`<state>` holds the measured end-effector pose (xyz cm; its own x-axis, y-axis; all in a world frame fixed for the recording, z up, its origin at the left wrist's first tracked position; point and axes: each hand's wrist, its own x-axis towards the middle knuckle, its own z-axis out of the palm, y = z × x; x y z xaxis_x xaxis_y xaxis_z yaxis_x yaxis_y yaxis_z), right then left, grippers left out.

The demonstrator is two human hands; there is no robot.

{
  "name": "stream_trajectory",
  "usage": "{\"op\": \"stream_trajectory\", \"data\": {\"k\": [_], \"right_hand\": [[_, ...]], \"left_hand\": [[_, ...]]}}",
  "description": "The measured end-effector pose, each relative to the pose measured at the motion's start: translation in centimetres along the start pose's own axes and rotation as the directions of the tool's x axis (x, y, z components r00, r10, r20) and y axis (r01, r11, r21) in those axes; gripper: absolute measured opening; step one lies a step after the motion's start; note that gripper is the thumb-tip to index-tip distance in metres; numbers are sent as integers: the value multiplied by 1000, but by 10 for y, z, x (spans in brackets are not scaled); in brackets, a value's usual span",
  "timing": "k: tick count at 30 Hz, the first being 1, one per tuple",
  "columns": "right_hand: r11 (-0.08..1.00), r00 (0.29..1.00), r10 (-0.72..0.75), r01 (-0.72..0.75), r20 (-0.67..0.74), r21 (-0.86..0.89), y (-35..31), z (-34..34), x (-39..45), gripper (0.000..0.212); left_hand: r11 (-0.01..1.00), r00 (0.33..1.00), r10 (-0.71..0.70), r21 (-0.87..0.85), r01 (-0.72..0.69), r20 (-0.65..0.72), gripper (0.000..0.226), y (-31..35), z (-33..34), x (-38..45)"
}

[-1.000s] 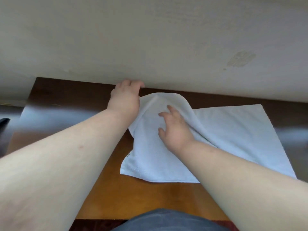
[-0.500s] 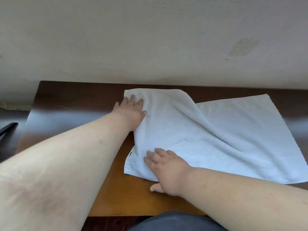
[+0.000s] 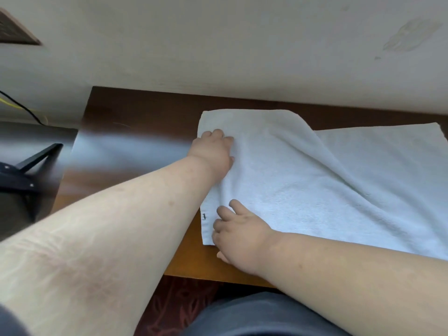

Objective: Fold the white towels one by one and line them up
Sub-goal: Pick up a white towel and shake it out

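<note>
A white towel (image 3: 303,180) lies on the brown wooden table (image 3: 145,122), right of its middle. Its upper layer is folded over toward the left and sits askew, so the lower layer (image 3: 388,154) shows at the far right. My left hand (image 3: 213,149) presses on the towel's left edge near the far corner, fingers bent down onto the cloth. At the near left corner my right hand (image 3: 238,229) rests with its fingers spread on top, the thumb off the towel's front edge over the table.
A pale wall (image 3: 218,44) runs directly behind the table. A black frame-like object (image 3: 24,170) stands off the table's left end, with a thin cable (image 3: 19,107) behind it. The table's front edge (image 3: 206,277) is close to my lap.
The folded layer was brought down flat. My right hand slid from the towel's middle to its near left corner; my left hand moved from the wall edge onto the towel's left edge.
</note>
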<state>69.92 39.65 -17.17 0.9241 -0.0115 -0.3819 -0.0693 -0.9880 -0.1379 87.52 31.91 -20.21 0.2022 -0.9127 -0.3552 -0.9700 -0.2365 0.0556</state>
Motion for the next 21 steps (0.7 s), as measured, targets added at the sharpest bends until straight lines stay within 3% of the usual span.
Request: {"op": "stream_trajectory", "data": {"k": [1, 5, 8, 11, 13, 17, 19, 21], "right_hand": [[1000, 1000, -5, 5, 13, 1, -5, 0, 3, 41], [974, 952, 199, -218, 232, 60, -15, 3, 15, 86], [975, 949, 55, -118, 311, 187, -17, 7, 16, 97], [869, 986, -18, -67, 167, 491, -18, 4, 20, 85], [814, 992, 127, -93, -20, 574, -15, 2, 23, 69], [760, 932, 357, -246, -70, 601, 26, 5, -2, 52], [703, 818, 534, -290, -213, 649, 57, 6, -25, 41], [547, 574, 782, -440, -245, 712, 99, 8, -55, 40]], "left_hand": [[1000, 1000, -5, -12, 5, -1, 55, -1, 1, -4], [997, 997, -28, -66, 33, 78, 62, -3, 8, -16], [992, 994, -61, -106, 71, 93, 60, -2, 9, -17], [984, 990, -124, -123, 132, 65, 61, -1, 13, -17], [986, 985, -146, -65, 152, 89, 66, -7, 17, -20], [984, 978, -156, -67, 166, 136, 68, -9, 16, -12], [972, 978, -190, -121, 200, 87, 66, -4, 12, -9], [980, 985, -169, -106, 167, -15, 67, 8, 11, -5]]}}
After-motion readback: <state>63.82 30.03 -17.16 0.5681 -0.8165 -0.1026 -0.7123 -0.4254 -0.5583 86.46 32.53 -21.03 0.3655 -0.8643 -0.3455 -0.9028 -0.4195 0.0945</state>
